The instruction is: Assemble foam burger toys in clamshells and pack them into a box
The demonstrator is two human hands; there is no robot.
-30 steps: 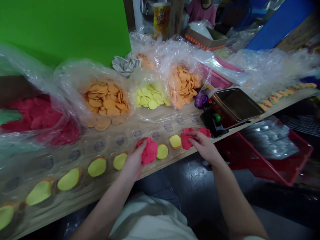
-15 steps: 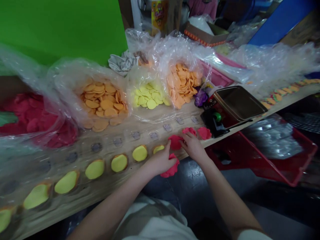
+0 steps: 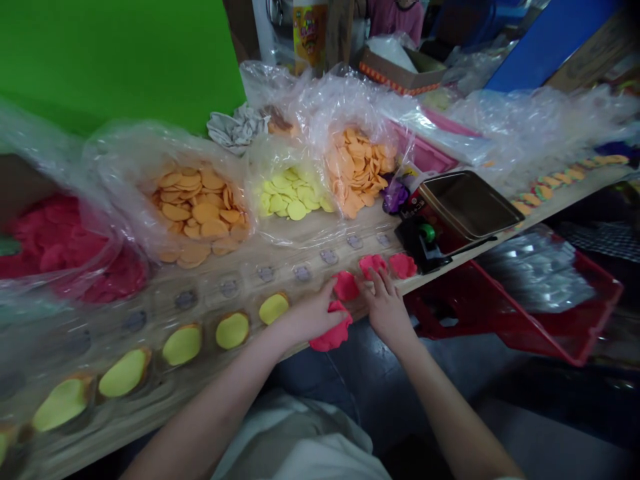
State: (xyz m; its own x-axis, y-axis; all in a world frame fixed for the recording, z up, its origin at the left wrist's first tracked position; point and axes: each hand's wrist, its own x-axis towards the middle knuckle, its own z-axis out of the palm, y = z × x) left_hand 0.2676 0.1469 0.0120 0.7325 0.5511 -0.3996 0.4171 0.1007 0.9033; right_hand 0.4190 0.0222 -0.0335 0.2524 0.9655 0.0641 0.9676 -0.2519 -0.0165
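My left hand [image 3: 313,315] is closed on a few red wavy-edged foam pieces [image 3: 331,335], which hang over the table's front edge. Its fingertips reach a single red piece [image 3: 345,287] lying in the row. To the right is my right hand [image 3: 386,303], fingers apart and holding nothing, with its tips close to that piece and to another red piece [image 3: 373,265]. A third red piece [image 3: 403,266] lies at the row's right end. Leftward the row carries on as yellow rounds [image 3: 233,331] on orange ones, set in clear plastic trays.
Behind the row stand clear bags of red pieces [image 3: 60,240], orange discs [image 3: 205,207], yellow discs [image 3: 293,193] and peach pieces [image 3: 361,167]. A black-and-red scale-like device [image 3: 465,203] sits at the right. Below the edge is a red crate [image 3: 590,320].
My right hand has drawn back slightly from the red piece and its fingers have spread. That piece now lies in the row. The left hand keeps its red pieces, and the view has shifted a little.
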